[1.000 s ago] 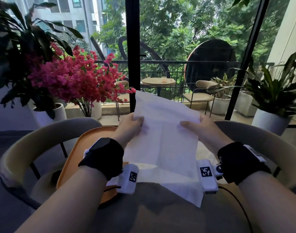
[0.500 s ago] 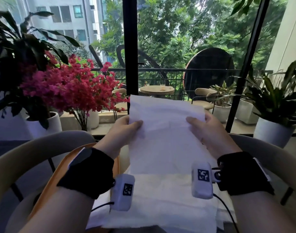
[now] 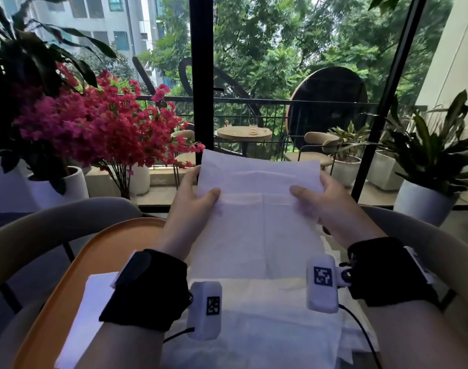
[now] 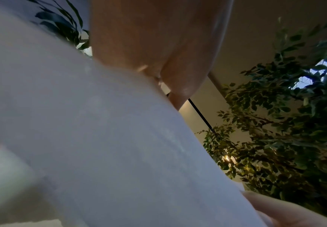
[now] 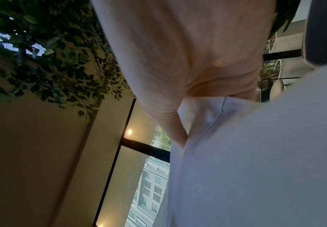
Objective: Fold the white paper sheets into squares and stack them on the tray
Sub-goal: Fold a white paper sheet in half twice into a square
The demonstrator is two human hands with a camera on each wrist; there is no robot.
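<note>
A thin white paper sheet (image 3: 257, 225) hangs upright in front of me, its top part bent over. My left hand (image 3: 201, 193) pinches its upper left edge, thumb on the near face. My right hand (image 3: 311, 194) pinches the upper right edge the same way. More white sheets (image 3: 257, 323) lie flat below my wrists. An orange tray (image 3: 76, 272) lies at the lower left with a white folded piece (image 3: 86, 315) on it. The sheet (image 4: 100, 138) fills the left wrist view, and in the right wrist view the sheet (image 5: 256, 153) sits under my thumb.
Two curved beige chair backs (image 3: 41, 225) stand beyond the tray and to the right. A pink flowering plant (image 3: 100, 126) and potted green plants (image 3: 429, 161) stand by the glass wall. A black window post (image 3: 201, 73) rises straight ahead.
Both hands lifted the sheet higher and further from me. Its top edge has come down, so the upright part now looks shorter. More of the flat sheets and the tray show below.
</note>
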